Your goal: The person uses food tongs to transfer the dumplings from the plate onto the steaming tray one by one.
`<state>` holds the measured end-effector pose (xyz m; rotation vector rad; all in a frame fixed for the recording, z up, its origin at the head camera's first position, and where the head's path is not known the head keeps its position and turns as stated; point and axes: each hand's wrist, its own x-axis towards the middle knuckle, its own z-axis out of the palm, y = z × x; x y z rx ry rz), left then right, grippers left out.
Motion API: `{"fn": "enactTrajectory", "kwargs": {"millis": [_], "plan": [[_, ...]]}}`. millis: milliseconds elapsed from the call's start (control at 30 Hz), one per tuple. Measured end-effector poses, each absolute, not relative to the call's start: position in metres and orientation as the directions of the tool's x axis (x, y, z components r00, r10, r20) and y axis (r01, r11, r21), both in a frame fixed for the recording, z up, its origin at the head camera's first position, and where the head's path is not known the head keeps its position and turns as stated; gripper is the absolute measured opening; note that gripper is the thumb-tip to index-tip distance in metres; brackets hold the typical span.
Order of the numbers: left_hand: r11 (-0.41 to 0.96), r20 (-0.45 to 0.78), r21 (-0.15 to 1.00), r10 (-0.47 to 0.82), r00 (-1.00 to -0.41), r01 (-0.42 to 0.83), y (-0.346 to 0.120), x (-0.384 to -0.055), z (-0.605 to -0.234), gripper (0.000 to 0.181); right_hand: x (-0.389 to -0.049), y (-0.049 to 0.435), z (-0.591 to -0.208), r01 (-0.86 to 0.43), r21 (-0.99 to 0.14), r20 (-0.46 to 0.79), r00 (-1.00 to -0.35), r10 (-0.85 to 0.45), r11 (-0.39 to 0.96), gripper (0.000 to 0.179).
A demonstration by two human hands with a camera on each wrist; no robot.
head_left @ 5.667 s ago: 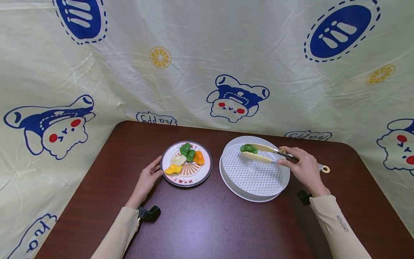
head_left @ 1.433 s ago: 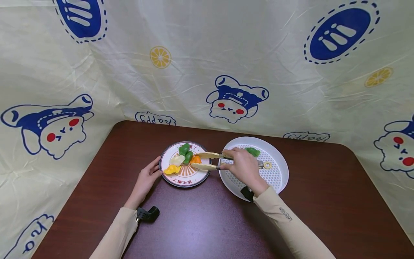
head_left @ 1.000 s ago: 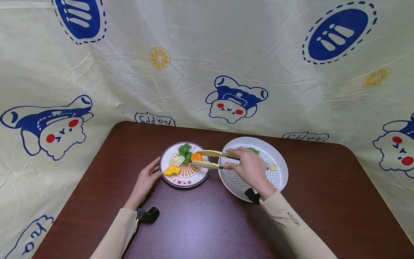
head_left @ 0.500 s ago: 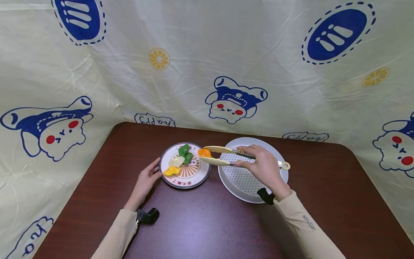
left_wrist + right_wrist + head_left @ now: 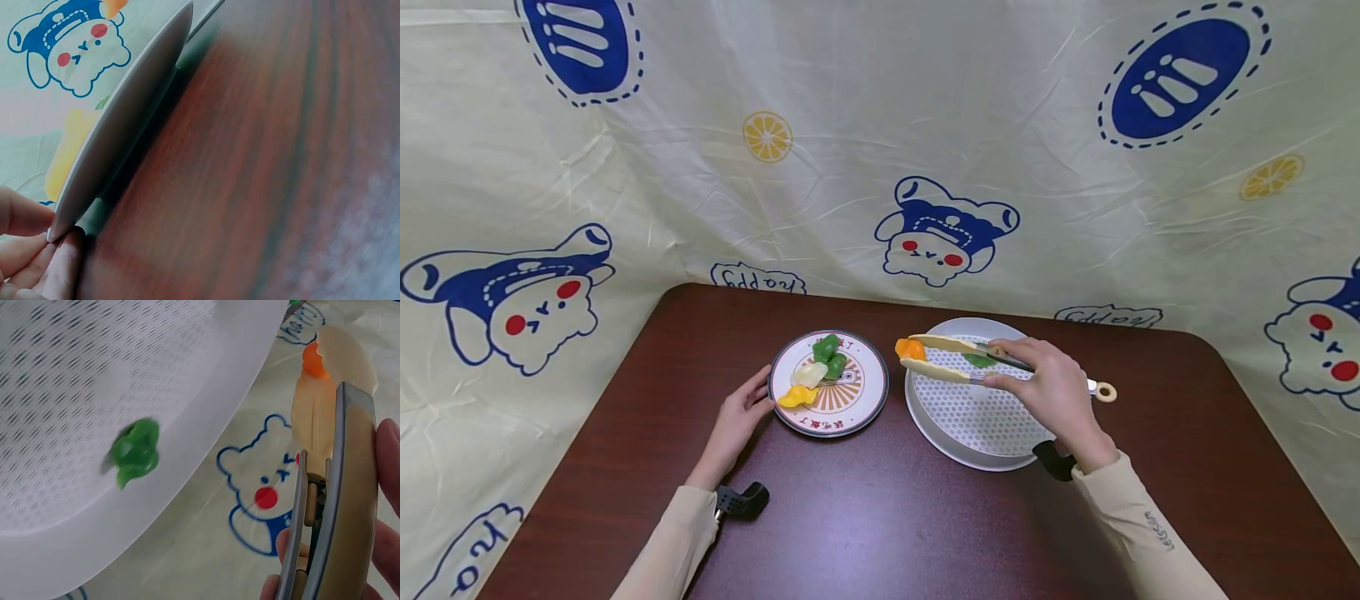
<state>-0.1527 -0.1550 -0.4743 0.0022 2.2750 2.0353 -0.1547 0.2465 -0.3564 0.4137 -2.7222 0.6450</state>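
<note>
My left hand pinches the left rim of a patterned plate, thumb above and fingers below in the left wrist view. Two green pieces, a whitish piece and a yellow piece lie on it. My right hand holds tongs with cream tips. Between those tips is an orange piece, over the left rim of a white perforated basket. Inside the basket lies a green piece resembling bell pepper, partly behind the tongs in the head view.
The basket sits in a round white outer tray or bowl, right of the plate. Both stand on a dark brown table. A printed cloth hangs behind the table.
Earlier the tongs held a green piece over the basket; it now lies inside. They then gripped the orange piece on the plate and carried it right. My left hand has stayed at the plate.
</note>
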Motion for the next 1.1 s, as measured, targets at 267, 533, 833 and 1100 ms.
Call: {"fn": "enactTrajectory", "kwargs": {"millis": [267,533,833,1100], "plan": [[0.133,-0.074,0.989,0.048,-0.996,-0.067,-0.155,-0.152,-0.473,0.055,-0.151,0.269,-0.36,-0.32,-0.354,0.384,-0.907,-0.175,0.879,0.053],[0.12,-0.079,0.99,0.05,-0.996,-0.073,-0.155,-0.153,-0.472,0.055,-0.153,0.282,-0.369,-0.294,-0.337,0.373,-0.914,-0.16,0.894,0.054],[0.107,-0.077,0.992,0.053,-0.996,-0.071,-0.154,-0.153,-0.473,0.055,-0.157,0.288,-0.377,-0.291,-0.327,0.377,-0.913,-0.159,0.899,0.054],[0.13,-0.082,0.989,0.044,-0.996,-0.076,-0.154,-0.153,-0.473,0.055,-0.16,0.291,-0.385,-0.28,-0.32,0.382,-0.912,-0.147,0.905,0.052]]}}
